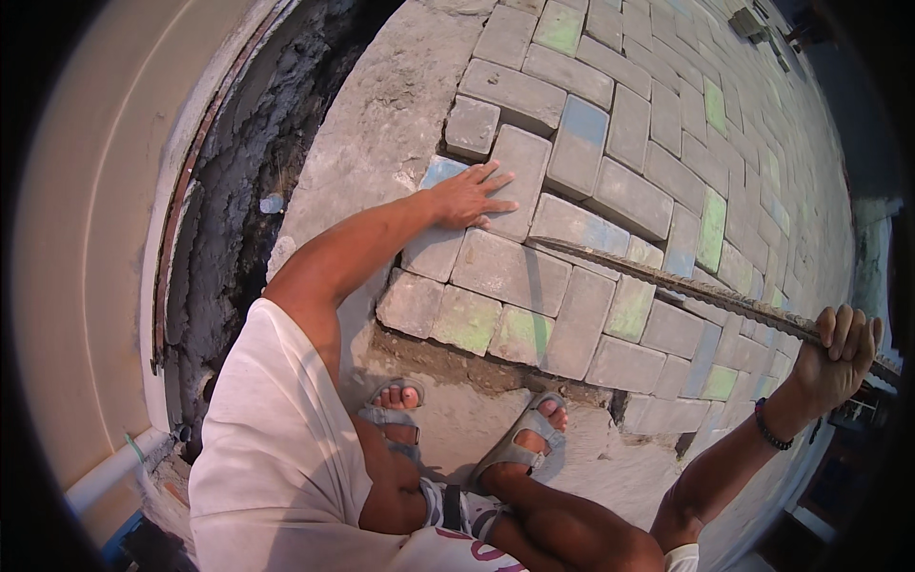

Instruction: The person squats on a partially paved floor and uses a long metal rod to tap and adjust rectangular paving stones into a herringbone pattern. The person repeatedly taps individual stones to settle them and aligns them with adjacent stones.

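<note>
My left hand (472, 197) lies with fingers spread on a grey paving brick (520, 157) and its neighbours at the left side of the paving. Farther right, my right hand (848, 348) is wrapped round a long ribbed steel bar (705, 289). The bar slants down to the right, its thin far end beside a grey-and-blue paving brick (577, 224). Whether that tip touches the brick or is wedged in the joint I cannot tell. Some bricks around the left hand sit unevenly, with dark gaps between them, near a small square brick (472, 127).
Grey pavers, some painted green (712, 229) or blue, spread far right. A concrete strip (367, 119) and a deep dark trench (238, 205) run along the wall (86, 238) at left. My sandalled feet (524, 439) stand on bare ground before the broken paving edge (457, 357).
</note>
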Tool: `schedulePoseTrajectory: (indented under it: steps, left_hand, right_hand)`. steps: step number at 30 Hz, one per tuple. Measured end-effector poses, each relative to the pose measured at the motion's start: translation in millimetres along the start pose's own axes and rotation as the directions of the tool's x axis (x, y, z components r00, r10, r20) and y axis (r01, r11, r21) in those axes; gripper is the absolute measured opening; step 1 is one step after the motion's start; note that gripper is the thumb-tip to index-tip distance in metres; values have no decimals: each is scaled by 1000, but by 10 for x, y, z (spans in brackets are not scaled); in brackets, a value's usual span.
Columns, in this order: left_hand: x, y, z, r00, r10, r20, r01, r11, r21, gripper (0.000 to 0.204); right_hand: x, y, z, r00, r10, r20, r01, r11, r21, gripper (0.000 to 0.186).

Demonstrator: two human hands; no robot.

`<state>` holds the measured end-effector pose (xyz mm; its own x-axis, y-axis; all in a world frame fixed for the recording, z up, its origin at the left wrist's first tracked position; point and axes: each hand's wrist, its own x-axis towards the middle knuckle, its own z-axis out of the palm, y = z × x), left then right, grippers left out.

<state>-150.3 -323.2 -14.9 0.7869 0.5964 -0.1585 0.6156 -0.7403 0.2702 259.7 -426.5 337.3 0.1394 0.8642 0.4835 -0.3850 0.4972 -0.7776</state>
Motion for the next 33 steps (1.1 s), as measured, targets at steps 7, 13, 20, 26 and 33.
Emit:
schedulePoseTrajectory:
  steps: [7, 13, 20, 26, 33]
  left_hand:
    - [-11, -27, 46, 1000, 0, -5, 0, 1000, 9, 60]
    - [-8, -2, 14, 1000, -1, -20, 1, 1000, -21, 61]
    - [-17, -29, 54, 999, 2, -36, -3, 999, -52, 60]
    - [-33, -58, 90, 998, 8, -59, -13, 997, -74, 59]
    - [-42, -78, 140, 995, 4, -100, -14, 995, -101, 58]
  right_hand:
    - [140, 114, -203, 997, 71, -16, -71, 997, 42, 3]
    - [229, 226, -256, 996, 50, -78, -52, 998, -32, 7]
    - [636, 290, -600, 969, 157, -188, -188, 969, -159, 21]
    - [907, 288, -570, 972, 235, -28, -236, 957, -170, 28]
    - [1159, 345, -304, 976, 211, -63, -219, 912, -347, 37]
